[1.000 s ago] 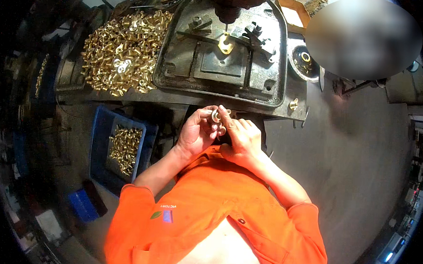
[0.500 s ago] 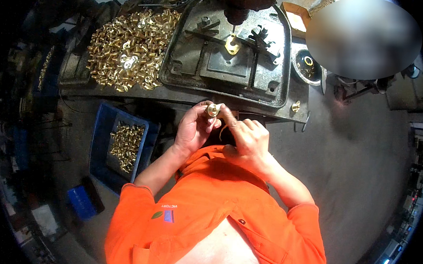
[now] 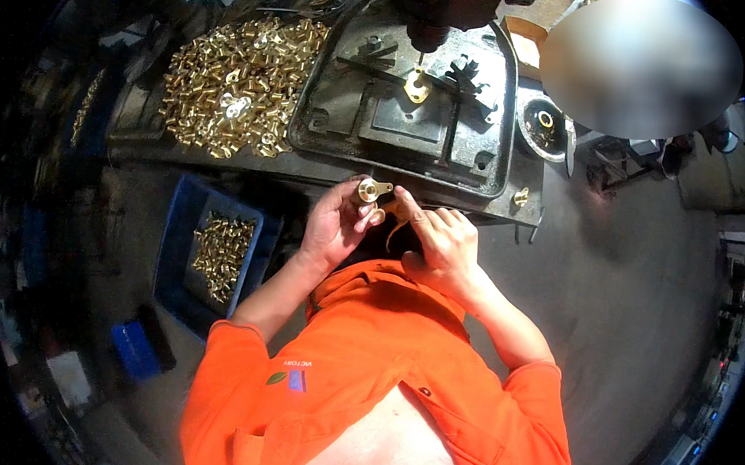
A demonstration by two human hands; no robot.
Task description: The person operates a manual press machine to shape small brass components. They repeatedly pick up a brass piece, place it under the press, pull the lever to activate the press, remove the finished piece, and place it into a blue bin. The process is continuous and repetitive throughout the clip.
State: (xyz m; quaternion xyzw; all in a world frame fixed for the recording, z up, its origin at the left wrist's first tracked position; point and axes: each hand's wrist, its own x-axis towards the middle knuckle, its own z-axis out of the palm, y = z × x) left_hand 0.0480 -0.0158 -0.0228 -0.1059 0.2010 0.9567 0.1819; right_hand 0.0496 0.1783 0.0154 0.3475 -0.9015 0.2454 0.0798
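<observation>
Between eight and nine o'clock, blue crate [image 3: 170, 257], open-topped, with a cluster of small brass parts [image 3: 222, 259] on its base, the parts lying in mixed orientations. At half past ten, loose heap of similar brass pieces [image 3: 237, 85] on the bench [image 3: 168, 159]. At twelve o'clock, rimmed machine table [image 3: 326, 144] bearing a brass plate [image 3: 417, 86] beneath the drill spindle [image 3: 427, 37]. At two o'clock, round pan [image 3: 528, 146] containing a brass ring [image 3: 545, 119] on a dark bottom; towards one o'clock, open carton [image 3: 527, 45], contents not discernible. Centre, just above the midpoint: left hand [image 3: 333, 222], grip clamped on a tabbed brass part [image 3: 370, 190], round end at nine o'clock, tab towards three. Right hand [image 3: 445, 244]: index finger extended just beside the tab's tip, contact uncertain; thumb apart from it; whether the curled fingers enclose anything cannot be told.
</observation>
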